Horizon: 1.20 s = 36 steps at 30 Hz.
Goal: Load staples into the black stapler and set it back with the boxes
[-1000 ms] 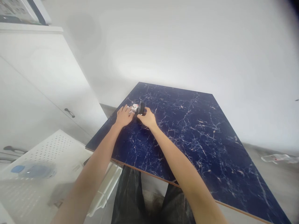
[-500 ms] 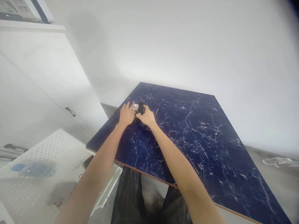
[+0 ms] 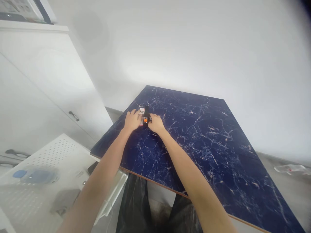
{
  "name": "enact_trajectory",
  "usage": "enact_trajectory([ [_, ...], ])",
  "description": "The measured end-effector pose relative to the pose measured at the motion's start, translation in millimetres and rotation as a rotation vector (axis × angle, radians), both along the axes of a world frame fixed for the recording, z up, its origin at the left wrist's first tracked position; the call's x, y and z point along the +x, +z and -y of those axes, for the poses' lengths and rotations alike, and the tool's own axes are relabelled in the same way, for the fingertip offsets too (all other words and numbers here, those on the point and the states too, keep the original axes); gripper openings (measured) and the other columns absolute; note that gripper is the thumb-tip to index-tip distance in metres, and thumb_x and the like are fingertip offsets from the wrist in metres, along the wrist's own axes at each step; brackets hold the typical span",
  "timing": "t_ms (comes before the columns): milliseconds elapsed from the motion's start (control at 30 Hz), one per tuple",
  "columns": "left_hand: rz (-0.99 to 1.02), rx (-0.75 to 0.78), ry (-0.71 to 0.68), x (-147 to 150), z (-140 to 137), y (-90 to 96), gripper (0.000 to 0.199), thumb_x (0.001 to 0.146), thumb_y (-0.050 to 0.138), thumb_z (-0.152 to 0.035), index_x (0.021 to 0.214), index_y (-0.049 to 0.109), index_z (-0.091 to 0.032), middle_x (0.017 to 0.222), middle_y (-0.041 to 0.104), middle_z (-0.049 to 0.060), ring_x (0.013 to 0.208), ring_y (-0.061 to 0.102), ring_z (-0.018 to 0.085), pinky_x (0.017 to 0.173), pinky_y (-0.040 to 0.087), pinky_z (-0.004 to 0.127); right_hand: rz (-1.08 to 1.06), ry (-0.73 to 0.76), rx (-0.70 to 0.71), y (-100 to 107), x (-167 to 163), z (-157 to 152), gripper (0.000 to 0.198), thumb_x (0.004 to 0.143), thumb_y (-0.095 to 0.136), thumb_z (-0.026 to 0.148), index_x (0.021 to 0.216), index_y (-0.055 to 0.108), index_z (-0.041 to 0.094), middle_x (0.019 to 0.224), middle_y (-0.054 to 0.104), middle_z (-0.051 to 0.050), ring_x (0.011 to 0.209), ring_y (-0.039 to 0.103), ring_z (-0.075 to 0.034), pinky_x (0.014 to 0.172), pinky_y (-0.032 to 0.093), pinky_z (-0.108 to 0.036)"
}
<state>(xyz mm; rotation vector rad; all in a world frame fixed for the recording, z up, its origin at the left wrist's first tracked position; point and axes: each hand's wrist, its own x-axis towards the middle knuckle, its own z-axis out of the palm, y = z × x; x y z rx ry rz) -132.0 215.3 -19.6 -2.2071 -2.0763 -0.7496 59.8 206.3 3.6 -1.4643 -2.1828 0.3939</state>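
A small box-like package (image 3: 142, 111) lies near the far left edge of the blue marbled table. Its left part is white with red print. Along its right side runs a black part (image 3: 146, 111) with an orange patch (image 3: 145, 119). My left hand (image 3: 132, 120) rests on the package's left side, thumb and forefinger over the white print, the other fingers spread toward the table. My right hand (image 3: 155, 123) grips the black part from the right with bent fingers; their tips are partly hidden.
The blue table (image 3: 194, 129) stands against a white wall. At left are a white cabinet (image 3: 48, 81) and a lower white perforated surface (image 3: 55, 150) bearing a plastic bottle (image 3: 40, 176). A clear plastic wrapper (image 3: 290, 168) lies on the floor at right.
My right hand has shifted slightly right and toward me along the black part, and its fingers have drawn closer together. The orange patch now shows. My left hand has barely moved.
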Motion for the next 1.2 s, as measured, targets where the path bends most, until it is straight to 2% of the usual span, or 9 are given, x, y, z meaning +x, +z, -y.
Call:
enact_trajectory([
  [100, -0.023, -0.033, -0.038, -5, -3, 3.0, 0.054, 0.106, 0.034, -0.040, 0.155, 0.050, -0.022, 0.167, 0.037, 0.011, 0.150, 0.037, 0.039, 0.119, 0.034, 0.061, -0.073, 0.043, 0.002, 2, -4, 3, 0.063, 0.080, 0.058, 0.010, 0.143, 0.053, 0.014, 0.132, 0.068, -0.014, 0.119, 0.063, -0.029, 0.108, 0.047, -0.039],
  [167, -0.052, -0.064, -0.150, -8, -7, 3.6, 0.055, 0.106, 0.033, -0.035, 0.157, 0.046, -0.022, 0.169, 0.032, 0.009, 0.154, 0.033, 0.037, 0.122, 0.032, 0.058, -0.086, 0.101, 0.011, 4, 0, 1, 0.068, 0.078, 0.060, 0.011, 0.145, 0.050, 0.015, 0.134, 0.068, -0.013, 0.120, 0.063, -0.028, 0.109, 0.046, -0.039],
  [267, -0.065, -0.072, -0.272, -7, -11, 3.3, 0.056, 0.103, 0.036, -0.025, 0.158, 0.044, -0.018, 0.168, 0.034, 0.011, 0.154, 0.035, 0.031, 0.126, 0.030, 0.048, -0.046, 0.118, 0.000, 4, 5, -4, 0.059, 0.080, 0.058, 0.008, 0.138, 0.056, 0.015, 0.125, 0.071, -0.012, 0.114, 0.066, -0.028, 0.104, 0.049, -0.038],
  [433, -0.016, -0.071, -0.280, -2, -10, 2.0, 0.055, 0.101, 0.039, -0.022, 0.156, 0.045, -0.013, 0.167, 0.035, 0.014, 0.155, 0.034, 0.028, 0.127, 0.031, 0.043, 0.042, 0.059, -0.029, 2, 8, -9, 0.033, 0.087, 0.056, 0.008, 0.115, 0.070, 0.019, 0.114, 0.073, -0.012, 0.110, 0.067, -0.028, 0.101, 0.050, -0.036],
  [567, -0.020, -0.052, -0.292, 0, -7, 1.5, 0.057, 0.101, 0.040, -0.021, 0.157, 0.042, -0.011, 0.167, 0.034, 0.016, 0.155, 0.033, 0.030, 0.127, 0.031, 0.045, 0.058, 0.024, -0.002, 5, 16, -7, 0.035, 0.087, 0.057, 0.008, 0.116, 0.072, 0.020, 0.112, 0.073, -0.011, 0.110, 0.067, -0.028, 0.099, 0.051, -0.036],
  [700, -0.040, -0.056, -0.269, 1, -4, 3.2, 0.054, 0.104, 0.037, -0.025, 0.157, 0.045, -0.017, 0.167, 0.036, 0.011, 0.154, 0.036, 0.031, 0.126, 0.032, 0.048, 0.014, -0.057, -0.073, 5, 30, -7, 0.036, 0.084, 0.061, 0.007, 0.115, 0.073, 0.022, 0.110, 0.075, -0.007, 0.107, 0.069, -0.023, 0.098, 0.052, -0.033],
  [867, -0.052, -0.079, -0.271, 6, -2, 7.1, 0.055, 0.104, 0.038, -0.026, 0.157, 0.044, -0.018, 0.168, 0.033, 0.012, 0.151, 0.041, 0.032, 0.124, 0.035, 0.046, -0.044, -0.076, -0.068, 0, 35, -5, 0.040, 0.085, 0.061, 0.011, 0.122, 0.072, 0.021, 0.119, 0.075, -0.008, 0.106, 0.070, -0.022, 0.101, 0.051, -0.033],
  [1033, -0.072, -0.074, -0.366, 23, 4, 5.7, 0.058, 0.100, 0.041, -0.021, 0.158, 0.041, -0.014, 0.169, 0.029, 0.018, 0.149, 0.043, 0.033, 0.122, 0.038, 0.047, -0.062, -0.007, -0.071, 4, 40, 9, 0.037, 0.084, 0.059, 0.009, 0.114, 0.075, 0.023, 0.113, 0.078, -0.005, 0.103, 0.072, -0.022, 0.097, 0.053, -0.031],
  [1200, -0.045, -0.045, -0.483, 59, 20, 3.7, 0.056, 0.100, 0.040, -0.022, 0.156, 0.042, -0.013, 0.168, 0.030, 0.020, 0.151, 0.041, 0.034, 0.122, 0.037, 0.050, -0.036, -0.060, -0.094, 13, 74, 36, 0.040, 0.082, 0.058, 0.005, 0.113, 0.075, 0.023, 0.117, 0.078, -0.005, 0.107, 0.072, -0.022, 0.098, 0.052, -0.030],
])
